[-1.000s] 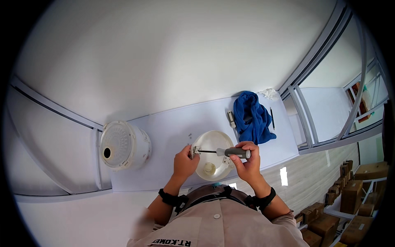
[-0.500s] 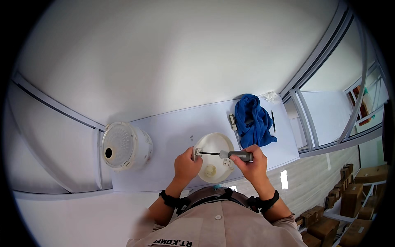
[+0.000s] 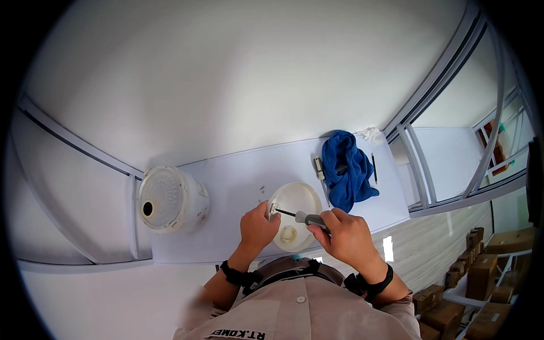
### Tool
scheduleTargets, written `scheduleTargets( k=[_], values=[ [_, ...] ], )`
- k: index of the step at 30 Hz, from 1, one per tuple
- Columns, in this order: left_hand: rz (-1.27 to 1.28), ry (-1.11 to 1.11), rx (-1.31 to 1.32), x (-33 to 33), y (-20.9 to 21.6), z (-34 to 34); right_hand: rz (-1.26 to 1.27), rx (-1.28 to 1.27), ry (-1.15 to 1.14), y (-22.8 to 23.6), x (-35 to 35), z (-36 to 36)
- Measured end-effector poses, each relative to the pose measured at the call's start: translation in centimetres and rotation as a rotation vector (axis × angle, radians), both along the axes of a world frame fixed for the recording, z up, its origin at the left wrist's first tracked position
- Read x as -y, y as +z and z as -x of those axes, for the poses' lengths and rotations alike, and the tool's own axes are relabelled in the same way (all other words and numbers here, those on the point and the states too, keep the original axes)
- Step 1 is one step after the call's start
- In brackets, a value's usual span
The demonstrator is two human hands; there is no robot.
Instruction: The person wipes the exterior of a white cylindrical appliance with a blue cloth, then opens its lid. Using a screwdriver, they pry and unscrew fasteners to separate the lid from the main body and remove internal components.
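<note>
A round white plastic lid or shallow bowl (image 3: 300, 198) is tilted in front of me at the table's near edge. My left hand (image 3: 258, 228) grips its left rim, next to a small white fitting (image 3: 274, 209) fixed inside. My right hand (image 3: 345, 233) is closed round the grey handle of a screwdriver (image 3: 309, 219). The shaft points left, and its tip meets the small fitting. Low inside the bowl is a round yellowish part (image 3: 288, 233).
On the left stands a white bucket (image 3: 170, 198) with a dark round hole. A few small screws (image 3: 261, 190) lie on the table (image 3: 226, 175). Farther right are a second light-handled tool (image 3: 319, 168), a blue cloth (image 3: 347, 170), a dark pencil-like stick (image 3: 374, 169) and a crumpled white piece (image 3: 371, 134).
My right hand has turned about the screwdriver handle and dropped slightly, so the handle now slopes down to the right. My left hand and the bowl have hardly moved.
</note>
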State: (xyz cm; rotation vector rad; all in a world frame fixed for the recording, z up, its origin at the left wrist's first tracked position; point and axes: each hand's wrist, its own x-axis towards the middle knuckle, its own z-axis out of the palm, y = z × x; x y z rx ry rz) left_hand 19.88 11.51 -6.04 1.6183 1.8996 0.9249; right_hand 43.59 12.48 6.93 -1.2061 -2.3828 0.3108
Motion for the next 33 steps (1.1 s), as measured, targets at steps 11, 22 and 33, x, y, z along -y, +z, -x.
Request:
scheduleTargets(
  k=[11, 22, 33],
  values=[
    [0.009, 0.005, 0.027, 0.3, -0.3, 0.0, 0.028, -0.218, 0.323, -0.6, -1.3, -1.0],
    [0.056, 0.013, -0.030, -0.4, -0.4, 0.3, 0.288, -0.117, -0.039, -0.4, -0.3, -0.8],
    [0.091, 0.021, -0.004, -0.5, -0.5, 0.3, 0.308, -0.165, -0.197, -0.2, -0.7, -0.1]
  ],
)
